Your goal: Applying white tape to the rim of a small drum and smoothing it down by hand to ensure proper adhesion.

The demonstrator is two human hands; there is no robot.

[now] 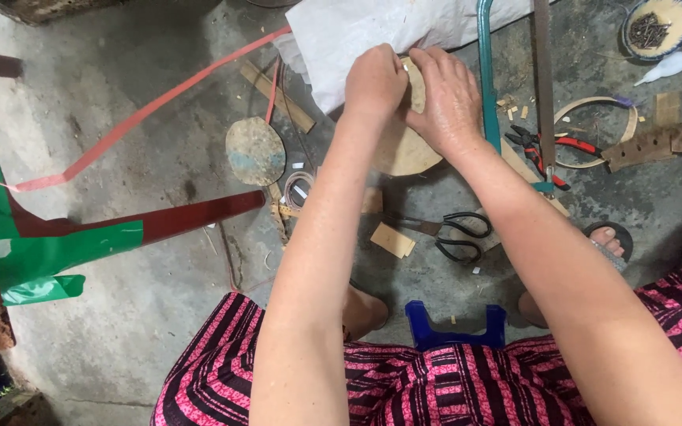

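Note:
My left hand (374,81) and my right hand (447,99) both grip a tan, rounded cardboard piece (404,150), held above the concrete floor. My left fingers pinch its upper edge; my right palm covers its right side. Most of the top of the piece is hidden by my hands. A white sheet (372,28) lies just behind them.
Black scissors (455,233), a teal-framed hacksaw (487,87), red-handled pliers (546,150), a wooden hoop (593,130) and a bowl of nails (657,28) lie on the floor. A round grey disc (254,150), a red strip (144,114), green sheeting (33,244) at left. Blue stool (455,327) below.

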